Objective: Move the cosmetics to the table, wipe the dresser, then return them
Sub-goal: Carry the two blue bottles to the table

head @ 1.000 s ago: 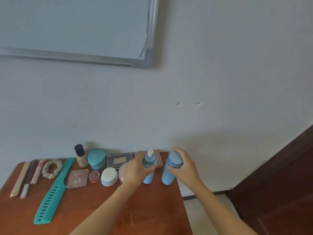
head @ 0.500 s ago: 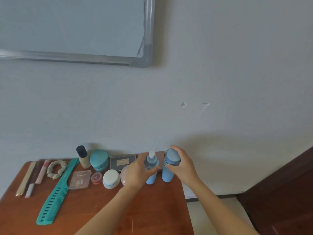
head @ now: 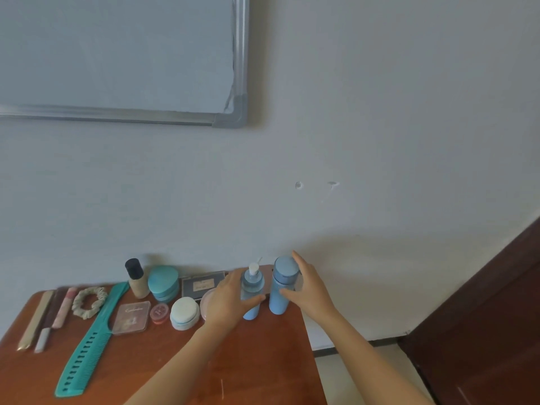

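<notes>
Fingers (head: 301, 267) curl round pump bottle (head: 252, 283) and capped bottle (head: 284, 271).

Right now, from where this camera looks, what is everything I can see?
white board with grey metal frame: 1, on the wall, upper left
reddish-brown wooden dresser top: 1, below
long teal plastic comb: 1, left front
beige fabric scrunchie: 1, left of comb
slim sticks: 3, gold, dark, pink, far left
clear square compact: 1, right of comb
small red pot: 1, beside compact
white round jar: 1, right of pot
beige bottle with black cap: 1, by wall
teal rounded jar: 1, beside it
dark flat palette: 1, by wall
pink round case: 1, partly behind left hand
pale blue pump bottle: 1, right end
blue capped bottle: 1, right end
dark brown door: 1, right
left hand: grips pump bottle
right hand: grips capped bottle
</notes>
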The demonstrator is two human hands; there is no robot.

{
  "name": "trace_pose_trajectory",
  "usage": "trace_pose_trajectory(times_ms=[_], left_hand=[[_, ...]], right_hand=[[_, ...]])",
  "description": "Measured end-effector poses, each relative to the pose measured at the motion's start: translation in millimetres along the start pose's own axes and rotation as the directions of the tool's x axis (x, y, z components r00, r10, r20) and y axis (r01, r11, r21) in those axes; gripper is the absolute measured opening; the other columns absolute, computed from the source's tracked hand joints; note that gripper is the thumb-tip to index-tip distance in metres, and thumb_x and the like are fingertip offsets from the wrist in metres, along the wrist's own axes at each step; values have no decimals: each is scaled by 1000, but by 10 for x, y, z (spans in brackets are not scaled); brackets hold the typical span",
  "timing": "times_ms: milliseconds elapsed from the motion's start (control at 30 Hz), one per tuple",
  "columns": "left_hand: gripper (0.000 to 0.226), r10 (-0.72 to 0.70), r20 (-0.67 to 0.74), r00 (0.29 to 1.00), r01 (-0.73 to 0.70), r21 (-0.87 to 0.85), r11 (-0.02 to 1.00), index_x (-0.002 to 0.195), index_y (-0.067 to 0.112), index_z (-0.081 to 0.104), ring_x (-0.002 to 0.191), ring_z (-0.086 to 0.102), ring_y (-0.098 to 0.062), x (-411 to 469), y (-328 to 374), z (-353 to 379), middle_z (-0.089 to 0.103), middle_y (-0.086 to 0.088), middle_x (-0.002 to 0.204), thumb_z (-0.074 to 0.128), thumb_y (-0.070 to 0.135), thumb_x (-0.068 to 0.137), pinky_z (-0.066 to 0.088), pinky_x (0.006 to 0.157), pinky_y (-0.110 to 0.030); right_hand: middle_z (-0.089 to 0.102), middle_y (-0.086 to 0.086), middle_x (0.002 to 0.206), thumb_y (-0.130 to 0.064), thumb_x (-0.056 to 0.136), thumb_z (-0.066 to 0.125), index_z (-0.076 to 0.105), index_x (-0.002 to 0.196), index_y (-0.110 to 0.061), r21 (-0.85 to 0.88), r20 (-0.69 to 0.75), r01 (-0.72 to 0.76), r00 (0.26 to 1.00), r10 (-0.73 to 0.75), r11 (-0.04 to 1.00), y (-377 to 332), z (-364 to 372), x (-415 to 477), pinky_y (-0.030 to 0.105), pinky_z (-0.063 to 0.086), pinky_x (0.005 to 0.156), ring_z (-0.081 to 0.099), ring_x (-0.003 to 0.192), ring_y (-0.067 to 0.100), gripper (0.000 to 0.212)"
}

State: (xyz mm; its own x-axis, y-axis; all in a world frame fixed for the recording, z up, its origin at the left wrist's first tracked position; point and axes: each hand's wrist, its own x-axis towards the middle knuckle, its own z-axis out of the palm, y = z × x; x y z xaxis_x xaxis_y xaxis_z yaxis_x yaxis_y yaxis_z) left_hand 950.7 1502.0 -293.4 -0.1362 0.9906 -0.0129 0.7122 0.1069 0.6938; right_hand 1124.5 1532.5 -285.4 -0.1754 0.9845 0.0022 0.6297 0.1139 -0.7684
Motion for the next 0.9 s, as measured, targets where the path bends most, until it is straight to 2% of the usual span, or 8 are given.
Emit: trace_pose_trajectory(times_ms=[100,267,433,600,767,900], left_hand=[[67,-5,-16,1000,5,-7,1000,134,19,39,116,49,-20,-82,-114,-39,52,-3,129,68,40,77,43,91,-33],[69,-23,-83,996,20,-39,999,138,18,34,127,38,-18,-319,-287,-133,43,-2,139,64,40,81,35,102,-34],[54,-10,-165,986,5,-32,999,132,23,43,123,42,-16,-591,-390,-235,50,2,132,62,36,83,44,93,-37],[49,-7,-168,986,5,-14,1000,131,20,45,123,42,-16,-753,-405,-252,49,-1,133,58,34,86,41,94,-34],[44,78,-77,994,-81,-41,996,129,19,46,120,43,-16,-813,-467,-303,48,1,132,57,30,87,41,90,-30],[42,201,11,979,-200,-74,977,127,18,47,118,42,-15,-797,-567,-403,49,1,129,57,29,87,37,91,-28]], right_hand=[[34,3,143,-19,82,69,22,144,-21,-52,-32,10,999,-11,999,35,-68,-116,18,29,98,32,132,15,78],[31,1,144,-26,84,66,20,145,-22,-122,-8,-19,1000,18,992,163,-170,-373,23,28,104,30,133,14,76],[35,-1,140,-32,86,62,26,143,-24,-201,92,1,996,18,980,235,-116,-574,19,26,102,32,129,11,67],[39,-2,138,-35,87,59,31,141,-25,-260,91,46,996,-23,965,192,-56,-692,21,30,101,35,127,10,61],[34,0,141,-34,92,52,31,141,-22,-299,0,-22,1000,23,954,57,18,-1004,23,28,103,31,129,12,54],[29,2,145,-35,93,50,34,140,-21,-307,-152,-176,979,135,935,-57,71,-1322,24,22,108,26,134,15,53]])
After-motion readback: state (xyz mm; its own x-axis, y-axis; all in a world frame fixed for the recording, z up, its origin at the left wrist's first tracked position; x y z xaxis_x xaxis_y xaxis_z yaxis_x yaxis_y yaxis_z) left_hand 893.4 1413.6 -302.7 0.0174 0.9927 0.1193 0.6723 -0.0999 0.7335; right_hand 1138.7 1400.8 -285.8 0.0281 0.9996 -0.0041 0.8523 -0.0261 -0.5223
